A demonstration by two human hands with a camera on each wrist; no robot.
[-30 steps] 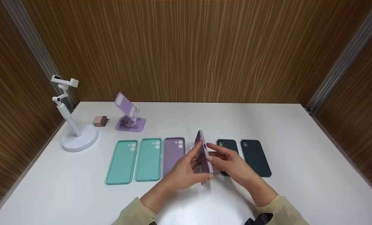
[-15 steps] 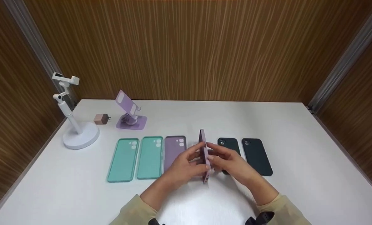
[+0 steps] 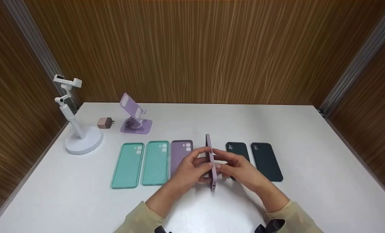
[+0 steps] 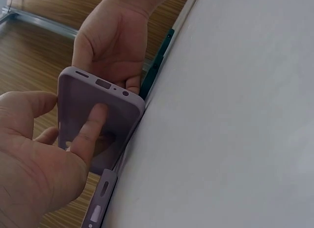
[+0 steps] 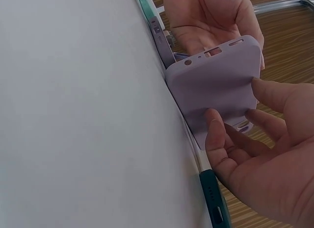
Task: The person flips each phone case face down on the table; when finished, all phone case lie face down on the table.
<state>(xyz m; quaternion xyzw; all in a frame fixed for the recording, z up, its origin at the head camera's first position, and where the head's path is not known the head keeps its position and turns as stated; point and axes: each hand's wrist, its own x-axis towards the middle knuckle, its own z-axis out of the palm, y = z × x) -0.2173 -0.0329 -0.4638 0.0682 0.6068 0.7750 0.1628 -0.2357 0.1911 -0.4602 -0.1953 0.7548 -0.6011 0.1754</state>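
A purple phone case (image 3: 212, 171) stands on its long edge at the table's middle, between both hands. My left hand (image 3: 186, 171) grips it from the left, fingers reaching into its hollow inner side in the left wrist view. From the right, my right hand (image 3: 244, 173) pinches it, fingertips against the smooth back (image 5: 221, 83) in the right wrist view. Left of the hands lie a second purple case (image 3: 179, 155) and two mint-green cases (image 3: 127, 165) (image 3: 156, 163), hollow side up. Two dark phone cases (image 3: 237, 149) (image 3: 266, 161) lie to the right, one partly hidden by my right hand.
A white phone stand (image 3: 84, 140) with a round base is at the far left. Beside it are a pink-brown charger plug (image 3: 105, 123) and a folding purple phone stand (image 3: 137, 127). Wood-grain panels (image 3: 192, 51) rise behind and at both sides of the white table (image 3: 250, 119).
The held case has turned from a slight tilt to nearly edge-on, upright. My left thumb has moved up along its edge. The view has shifted slightly; the other things stay in place.
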